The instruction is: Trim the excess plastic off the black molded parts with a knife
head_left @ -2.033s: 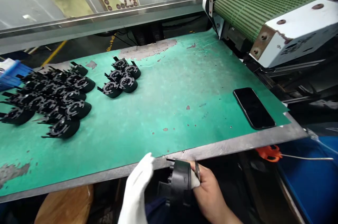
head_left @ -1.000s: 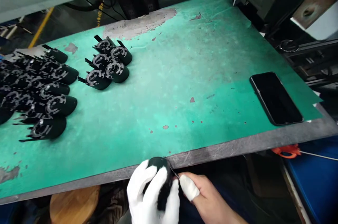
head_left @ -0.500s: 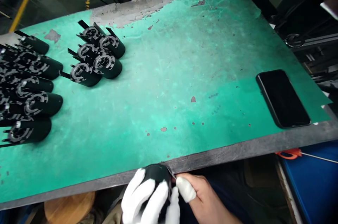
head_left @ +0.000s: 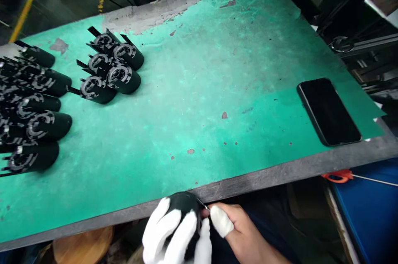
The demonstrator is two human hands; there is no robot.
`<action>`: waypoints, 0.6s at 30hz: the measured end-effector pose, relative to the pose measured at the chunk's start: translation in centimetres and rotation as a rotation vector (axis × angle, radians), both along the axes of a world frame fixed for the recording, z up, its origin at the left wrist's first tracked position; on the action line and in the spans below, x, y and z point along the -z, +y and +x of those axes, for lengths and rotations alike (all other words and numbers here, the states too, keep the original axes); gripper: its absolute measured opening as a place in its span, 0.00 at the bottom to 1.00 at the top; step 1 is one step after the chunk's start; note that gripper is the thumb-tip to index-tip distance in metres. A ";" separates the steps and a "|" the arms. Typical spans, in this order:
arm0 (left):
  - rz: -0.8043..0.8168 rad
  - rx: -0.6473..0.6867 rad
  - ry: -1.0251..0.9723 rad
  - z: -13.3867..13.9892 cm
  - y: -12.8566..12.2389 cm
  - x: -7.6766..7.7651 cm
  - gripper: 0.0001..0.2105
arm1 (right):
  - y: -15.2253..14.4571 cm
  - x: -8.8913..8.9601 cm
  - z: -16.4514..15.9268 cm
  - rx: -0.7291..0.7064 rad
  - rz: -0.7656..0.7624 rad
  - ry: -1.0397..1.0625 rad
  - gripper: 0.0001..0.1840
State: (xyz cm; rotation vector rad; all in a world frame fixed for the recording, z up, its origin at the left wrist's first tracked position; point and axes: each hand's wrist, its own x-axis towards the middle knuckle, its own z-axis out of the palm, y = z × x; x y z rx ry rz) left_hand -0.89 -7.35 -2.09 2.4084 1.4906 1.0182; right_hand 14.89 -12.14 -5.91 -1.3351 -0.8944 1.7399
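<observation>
My left hand [head_left: 174,235], in a white glove, is wrapped round a dark cylindrical part [head_left: 183,200] at the table's front edge. My right hand [head_left: 241,231] is bare apart from a white cover on the thumb. Its thumb and forefinger pinch a thin metal piece [head_left: 203,204], whose tip meets the right side of the dark part; most of it is hidden by the fingers. Similar dark cylindrical parts stand on the green table in a small cluster [head_left: 124,79] and in a larger group [head_left: 46,125] at the far left, with ring-shaped tops and thin prongs.
A black phone [head_left: 329,111] lies near the right end of the green tabletop [head_left: 192,102]. Orange-handled scissors [head_left: 338,176] rest by a blue surface [head_left: 370,206] at lower right. Below the table at left is a round wooden stool [head_left: 83,245]. Dark machinery borders the back.
The view has shifted slightly, so the table's things sit a little further left. Both hands keep their holds; the right hand has drawn slightly away from the part, showing more of the metal piece.
</observation>
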 end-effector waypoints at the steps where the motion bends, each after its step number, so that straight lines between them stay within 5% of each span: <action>1: 0.014 0.008 0.000 -0.1 0.1 0.1 0.20 | 0.0 0.1 0.0 0.001 0.001 0.001 0.27; 13: 0.041 -0.044 -0.059 0.3 0.0 0.2 0.19 | 0.2 -0.4 0.0 -0.068 -0.038 -0.103 0.25; 18: 0.108 0.051 -0.032 -0.2 -0.1 0.8 0.21 | -0.2 -0.2 -0.3 -0.036 -0.046 -0.133 0.25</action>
